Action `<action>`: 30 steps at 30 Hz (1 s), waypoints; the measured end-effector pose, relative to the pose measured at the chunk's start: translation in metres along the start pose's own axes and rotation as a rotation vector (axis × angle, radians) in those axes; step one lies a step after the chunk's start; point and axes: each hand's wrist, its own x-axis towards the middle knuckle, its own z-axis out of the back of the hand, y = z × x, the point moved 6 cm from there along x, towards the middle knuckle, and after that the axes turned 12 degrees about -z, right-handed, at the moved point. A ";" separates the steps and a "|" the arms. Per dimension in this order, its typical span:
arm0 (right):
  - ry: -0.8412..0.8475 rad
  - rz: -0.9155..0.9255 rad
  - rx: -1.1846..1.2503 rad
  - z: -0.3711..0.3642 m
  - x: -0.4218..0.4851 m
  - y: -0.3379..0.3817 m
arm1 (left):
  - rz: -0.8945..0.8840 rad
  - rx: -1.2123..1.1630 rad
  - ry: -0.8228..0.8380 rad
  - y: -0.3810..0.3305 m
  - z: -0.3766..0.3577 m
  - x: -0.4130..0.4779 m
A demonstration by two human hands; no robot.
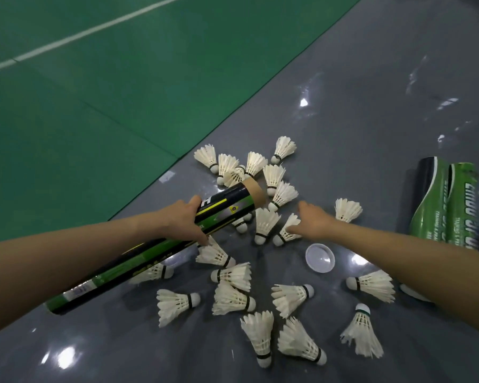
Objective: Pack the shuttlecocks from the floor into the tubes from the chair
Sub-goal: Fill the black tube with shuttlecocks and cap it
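Cardboard tube (161, 246) gripped left, right hand (311, 223) reaching shuttlecock (286, 233)

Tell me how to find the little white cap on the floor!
Start at the two green tubes lying at the right of the grey floor. Look left and toward the person, just under the right hand. The white cap is a smooth round cup among feathery shuttlecocks.

Glossy grey floor (343, 106) w/ light glare, beside green court mat (94, 92).
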 end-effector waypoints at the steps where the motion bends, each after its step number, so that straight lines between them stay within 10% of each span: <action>1: 0.020 -0.045 0.068 -0.005 0.006 0.003 | 0.006 0.012 -0.006 0.004 -0.004 -0.005; 8: -0.083 -0.169 0.368 -0.003 -0.004 -0.005 | 0.000 0.052 -0.134 0.006 -0.015 -0.033; 15: -0.124 0.224 0.985 0.075 -0.064 0.021 | -0.030 -0.043 -0.212 -0.002 -0.019 -0.039; 30: 0.715 0.404 0.873 0.049 -0.120 0.094 | -0.193 0.158 -0.548 -0.032 0.003 -0.084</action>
